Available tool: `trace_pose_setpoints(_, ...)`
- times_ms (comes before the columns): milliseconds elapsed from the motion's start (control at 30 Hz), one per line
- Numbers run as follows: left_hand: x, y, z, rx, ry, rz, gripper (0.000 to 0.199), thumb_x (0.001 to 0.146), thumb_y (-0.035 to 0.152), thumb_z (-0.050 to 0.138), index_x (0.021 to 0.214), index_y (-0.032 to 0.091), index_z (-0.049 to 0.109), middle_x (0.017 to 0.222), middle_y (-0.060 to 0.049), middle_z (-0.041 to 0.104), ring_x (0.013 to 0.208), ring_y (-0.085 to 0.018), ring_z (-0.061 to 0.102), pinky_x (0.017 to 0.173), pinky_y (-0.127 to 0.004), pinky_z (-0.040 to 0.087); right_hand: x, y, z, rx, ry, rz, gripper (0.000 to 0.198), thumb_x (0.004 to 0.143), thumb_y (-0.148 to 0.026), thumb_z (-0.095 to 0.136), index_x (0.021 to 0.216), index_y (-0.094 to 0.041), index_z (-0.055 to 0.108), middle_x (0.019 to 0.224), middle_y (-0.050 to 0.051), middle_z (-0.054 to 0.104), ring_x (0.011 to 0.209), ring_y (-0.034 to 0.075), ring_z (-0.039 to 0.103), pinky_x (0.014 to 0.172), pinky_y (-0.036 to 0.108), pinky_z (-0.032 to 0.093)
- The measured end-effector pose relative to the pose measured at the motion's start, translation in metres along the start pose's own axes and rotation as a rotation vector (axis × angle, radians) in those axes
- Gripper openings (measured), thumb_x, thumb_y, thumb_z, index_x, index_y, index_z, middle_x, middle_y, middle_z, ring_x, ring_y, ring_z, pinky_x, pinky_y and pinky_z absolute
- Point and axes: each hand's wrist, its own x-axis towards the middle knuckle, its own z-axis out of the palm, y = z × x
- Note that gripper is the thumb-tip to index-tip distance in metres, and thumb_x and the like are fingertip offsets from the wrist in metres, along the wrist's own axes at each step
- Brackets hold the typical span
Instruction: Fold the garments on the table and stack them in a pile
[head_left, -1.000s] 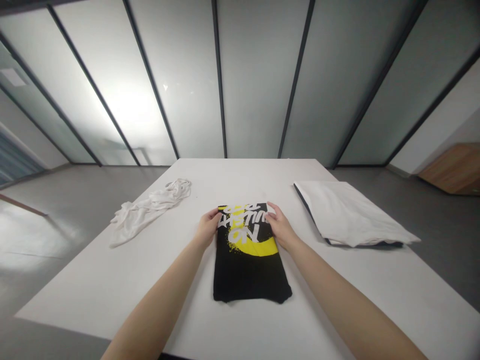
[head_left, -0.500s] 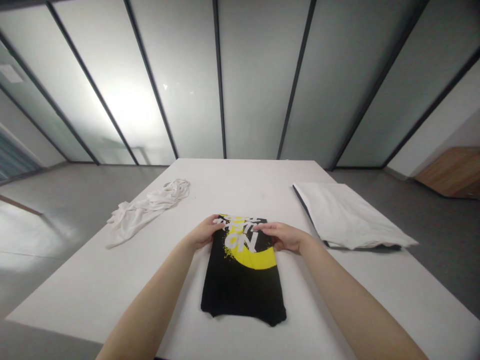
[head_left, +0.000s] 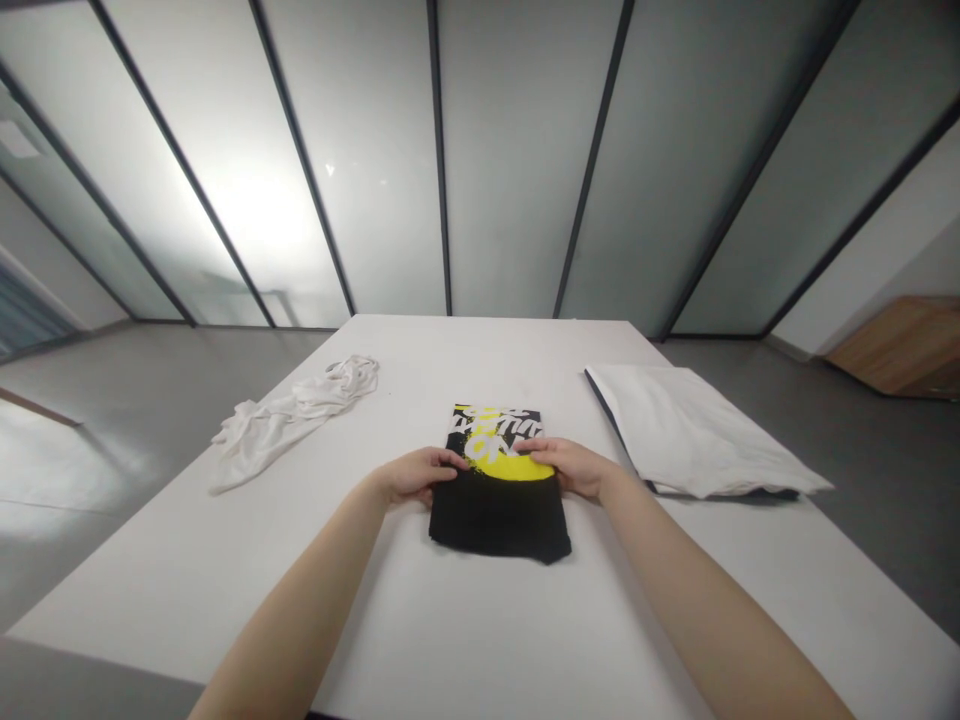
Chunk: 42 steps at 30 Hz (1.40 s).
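A black T-shirt with a yellow and white print, folded into a narrow strip, lies on the white table in front of me. My left hand grips its left edge about midway along, thumb and fingertips on top and the other fingers curled at the side. On the opposite edge, my right hand holds the shirt at the level of the yellow band, with fingers lying over the print. The undersides of both grips are hidden.
A crumpled white cloth lies at the table's left side. On the right rests a flat folded white garment with a dark layer beneath. The white table reaches toward a frosted glass partition.
The black T-shirt has slid away from me and slightly to the right. My hands now grip it farther down its sides, nearer the hem, having stayed almost in place.
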Motion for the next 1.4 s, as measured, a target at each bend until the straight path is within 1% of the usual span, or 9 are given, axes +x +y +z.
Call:
trace_pose_setpoints(133,0.009,0.0,0.006,-0.172,0.295,0.192,0.05,0.082,0.033,0.085,0.128,0.023,0.068,0.093,-0.005,0.074,0.07,-0.015,0.071,0.059,-0.022,0.057,0.005,-0.005,0.013,0.163,0.155,-0.17,0.052,0.09,-0.014,0.068,0.14,-0.027,0.062,0.128,0.007,0.077,0.106,0.019,0.077,0.093,0.031,0.062)
trace_pose_setpoints(300,-0.005,0.004,0.002,-0.141,-0.045,-0.045,0.053,0.077,0.043,0.091,0.121,0.021,0.07,0.097,-0.01,0.076,0.08,-0.025,0.079,0.067,-0.034,0.065,-0.015,-0.012,0.001,-0.02,-0.167,0.139,0.042,0.095,-0.032,0.073,0.135,-0.024,0.064,0.113,0.01,0.079,0.086,0.023,0.08,0.07,0.033,0.067)
trace_pose_setpoints(400,-0.003,0.002,0.003,-0.085,-0.038,-0.06,0.051,0.073,0.043,0.095,0.112,0.017,0.073,0.09,-0.012,0.076,0.075,-0.024,0.079,0.065,-0.031,0.064,-0.016,-0.009,-0.004,-0.127,-0.263,0.207,0.042,0.094,-0.033,0.074,0.134,-0.022,0.065,0.103,0.011,0.079,0.077,0.023,0.079,0.059,0.029,0.065)
trace_pose_setpoints(500,0.006,0.0,0.007,-0.159,0.147,0.083,0.047,0.077,0.036,0.092,0.114,0.017,0.071,0.097,-0.012,0.077,0.077,-0.023,0.079,0.068,-0.032,0.066,-0.004,-0.004,0.0,-0.072,-0.046,0.031,0.03,0.094,-0.025,0.072,0.123,-0.022,0.07,0.109,0.009,0.078,0.072,0.017,0.076,0.052,0.022,0.061)
trace_pose_setpoints(600,0.012,0.002,0.01,-0.245,0.316,0.239,0.041,0.084,0.033,0.086,0.117,0.018,0.068,0.102,-0.01,0.076,0.079,-0.02,0.078,0.074,-0.033,0.067,0.008,-0.001,0.008,0.069,0.179,-0.184,0.023,0.096,-0.019,0.067,0.118,-0.025,0.07,0.121,0.007,0.075,0.089,0.018,0.077,0.066,0.028,0.068)
trace_pose_setpoints(733,0.011,0.004,0.01,-0.244,0.272,0.214,0.043,0.085,0.038,0.086,0.118,0.02,0.065,0.098,-0.01,0.075,0.083,-0.021,0.078,0.072,-0.032,0.067,0.006,-0.005,0.009,0.064,0.138,-0.104,0.027,0.094,-0.021,0.073,0.12,-0.023,0.069,0.115,0.01,0.077,0.083,0.02,0.078,0.063,0.027,0.067)
trace_pose_setpoints(900,0.009,0.0,0.008,-0.158,0.197,0.105,0.046,0.073,0.044,0.094,0.098,0.019,0.065,0.077,-0.001,0.065,0.07,-0.018,0.075,0.066,-0.029,0.065,-0.009,-0.012,-0.004,-0.131,-0.033,0.16,0.033,0.089,-0.036,0.082,0.115,-0.019,0.069,0.101,0.013,0.079,0.074,0.021,0.079,0.052,0.022,0.062)
trace_pose_setpoints(1200,0.001,0.002,0.006,0.271,0.133,0.067,0.048,0.082,0.058,0.079,0.104,0.021,0.06,0.062,0.002,0.066,0.044,-0.012,0.06,0.043,-0.02,0.05,-0.025,-0.031,-0.011,-0.661,-0.149,0.277,0.049,0.083,-0.044,0.085,0.123,-0.022,0.066,0.078,0.001,0.073,0.051,0.009,0.062,0.037,0.014,0.034)
trace_pose_setpoints(1400,-0.005,0.012,0.019,0.527,0.337,0.026,0.037,0.098,0.052,0.06,0.122,0.025,0.052,0.062,0.005,0.066,0.04,-0.011,0.055,0.04,-0.018,0.042,-0.023,-0.038,-0.016,-0.839,0.116,0.206,0.035,0.09,-0.053,0.076,0.097,-0.02,0.068,0.064,-0.002,0.062,0.044,0.007,0.048,0.039,0.019,0.032)
